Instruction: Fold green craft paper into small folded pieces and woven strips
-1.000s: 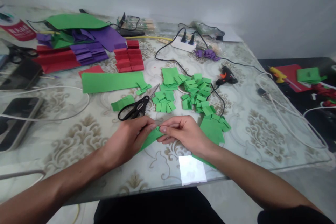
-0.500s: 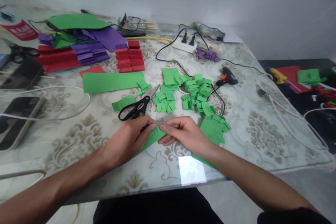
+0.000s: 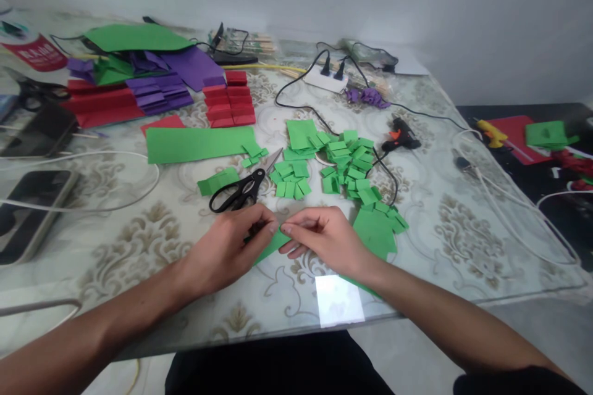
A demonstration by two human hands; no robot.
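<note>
My left hand [image 3: 231, 250] is closed in a pinch at a piece of green paper [image 3: 269, 249] near the table's front edge. Facing it, my right hand [image 3: 324, 236] has thumb and forefinger together at the paper's other end, its lower fingers loosely curled. Part of the paper is hidden by my hands. Just beyond my left hand lie black-handled scissors [image 3: 253, 180], blades pointing away to the right. Small folded green paper pieces [image 3: 349, 160] are heaped past my right hand, and a larger green sheet [image 3: 374, 231] lies beside my right wrist.
A long green strip [image 3: 194, 144], red folded paper [image 3: 230, 105] and purple paper [image 3: 160, 92] lie at the back left. Phones [image 3: 34, 210] rest at the left. A black glue gun [image 3: 402, 136], power strip [image 3: 324, 80] and loose cables occupy the back right.
The green paper has shifted between my hands, and its end that stuck out below my left hand no longer shows. Both hands stay in nearly the same place.
</note>
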